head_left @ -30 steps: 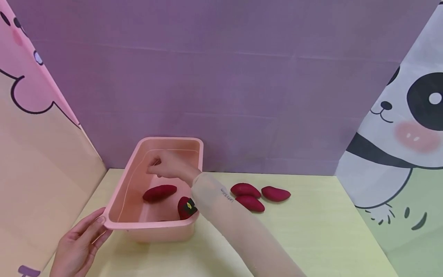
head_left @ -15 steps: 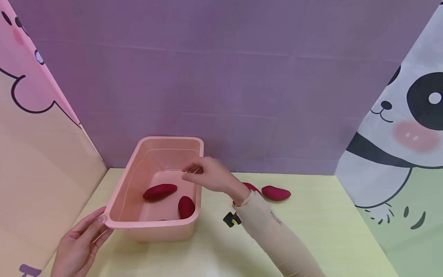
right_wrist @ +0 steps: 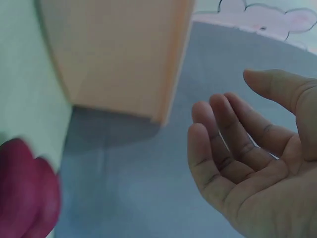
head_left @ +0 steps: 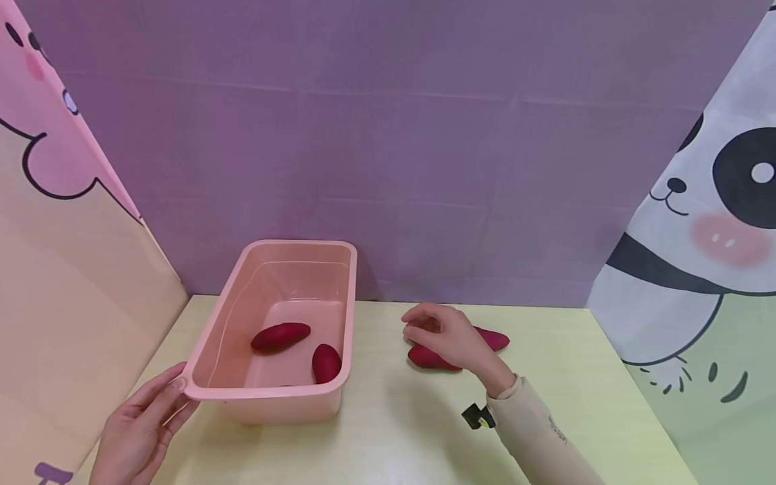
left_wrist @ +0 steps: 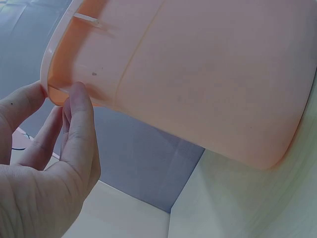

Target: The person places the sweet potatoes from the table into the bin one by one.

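A pink plastic bin [head_left: 273, 394] stands on the left of the table. My left hand [head_left: 139, 428] pinches its near left rim corner, thumb on one side and fingers on the other, as the left wrist view [left_wrist: 54, 148] also shows. Inside the bin lie a dark red sweet potato [head_left: 281, 337] and another sweet potato [head_left: 327, 364] against the right wall. My right hand [head_left: 451, 337] hovers over the sweet potatoes on the table, fingers loosely bent and holding nothing. Beneath it a front sweet potato [head_left: 432, 359] and a right one [head_left: 496, 339] show partly; the hand hides the rest.
The pale yellow table [head_left: 376, 431] ends at a purple backdrop [head_left: 424, 168] right behind the bin. Side panels with cartoon prints, a panda [head_left: 727, 202] among them, stand left and right. A small black item [head_left: 479, 416] sits at the right wrist.
My right hand has come out of the bin and moved right, over the sweet potatoes on the table. The left hand and the bin have stayed in place.
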`<action>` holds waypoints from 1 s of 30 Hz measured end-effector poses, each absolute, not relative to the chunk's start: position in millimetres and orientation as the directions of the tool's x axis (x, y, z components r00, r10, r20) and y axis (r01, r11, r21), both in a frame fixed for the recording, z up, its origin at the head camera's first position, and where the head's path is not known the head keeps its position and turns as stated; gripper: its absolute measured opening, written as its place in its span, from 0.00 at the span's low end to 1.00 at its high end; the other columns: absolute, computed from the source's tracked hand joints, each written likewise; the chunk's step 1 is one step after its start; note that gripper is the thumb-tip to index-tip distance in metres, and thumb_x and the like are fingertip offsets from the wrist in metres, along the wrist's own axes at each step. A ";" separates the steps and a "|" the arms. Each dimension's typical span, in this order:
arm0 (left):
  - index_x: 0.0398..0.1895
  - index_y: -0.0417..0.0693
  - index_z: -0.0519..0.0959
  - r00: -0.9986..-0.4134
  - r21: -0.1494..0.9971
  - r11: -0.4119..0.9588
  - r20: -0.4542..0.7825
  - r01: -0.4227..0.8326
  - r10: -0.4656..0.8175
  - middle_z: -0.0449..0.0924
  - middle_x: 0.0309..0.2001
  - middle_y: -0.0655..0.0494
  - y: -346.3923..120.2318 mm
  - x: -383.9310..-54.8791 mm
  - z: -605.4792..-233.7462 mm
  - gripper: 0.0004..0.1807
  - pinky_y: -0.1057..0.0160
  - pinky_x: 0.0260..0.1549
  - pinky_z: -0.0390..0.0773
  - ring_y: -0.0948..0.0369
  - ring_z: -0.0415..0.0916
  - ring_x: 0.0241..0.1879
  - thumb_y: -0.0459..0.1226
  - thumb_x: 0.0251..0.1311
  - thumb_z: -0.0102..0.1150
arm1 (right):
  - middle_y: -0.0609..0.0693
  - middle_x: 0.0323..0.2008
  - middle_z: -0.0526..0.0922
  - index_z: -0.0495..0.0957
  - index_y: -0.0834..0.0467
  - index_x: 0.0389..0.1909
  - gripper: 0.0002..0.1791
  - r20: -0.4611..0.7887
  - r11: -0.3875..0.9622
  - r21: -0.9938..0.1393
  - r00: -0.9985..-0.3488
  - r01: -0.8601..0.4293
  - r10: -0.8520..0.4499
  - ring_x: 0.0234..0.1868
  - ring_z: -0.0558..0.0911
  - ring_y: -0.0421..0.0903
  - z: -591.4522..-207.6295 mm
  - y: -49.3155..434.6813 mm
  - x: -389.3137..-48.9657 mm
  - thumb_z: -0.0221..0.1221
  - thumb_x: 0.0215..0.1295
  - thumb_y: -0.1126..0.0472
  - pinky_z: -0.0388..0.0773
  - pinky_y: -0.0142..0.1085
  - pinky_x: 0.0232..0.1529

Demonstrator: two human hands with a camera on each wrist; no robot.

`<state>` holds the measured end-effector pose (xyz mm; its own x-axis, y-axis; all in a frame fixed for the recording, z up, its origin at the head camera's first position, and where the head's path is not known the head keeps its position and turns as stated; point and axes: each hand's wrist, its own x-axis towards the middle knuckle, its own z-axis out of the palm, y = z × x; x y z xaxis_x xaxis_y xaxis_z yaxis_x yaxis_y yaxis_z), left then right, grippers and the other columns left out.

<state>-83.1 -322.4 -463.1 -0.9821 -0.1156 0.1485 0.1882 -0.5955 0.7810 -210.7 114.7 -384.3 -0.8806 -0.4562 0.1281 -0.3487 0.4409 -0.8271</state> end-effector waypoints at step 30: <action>0.59 0.39 0.81 -0.982 0.771 -0.608 0.139 0.189 -0.128 0.84 0.52 0.50 -320.6 -80.8 -461.9 0.21 0.58 0.50 0.82 0.57 0.84 0.48 0.20 0.73 0.43 | 0.59 0.46 0.84 0.81 0.68 0.49 0.15 0.041 0.377 -0.923 -0.995 -0.073 -0.092 0.43 0.83 0.49 -503.4 195.3 -222.6 0.68 0.63 0.68 0.81 0.29 0.40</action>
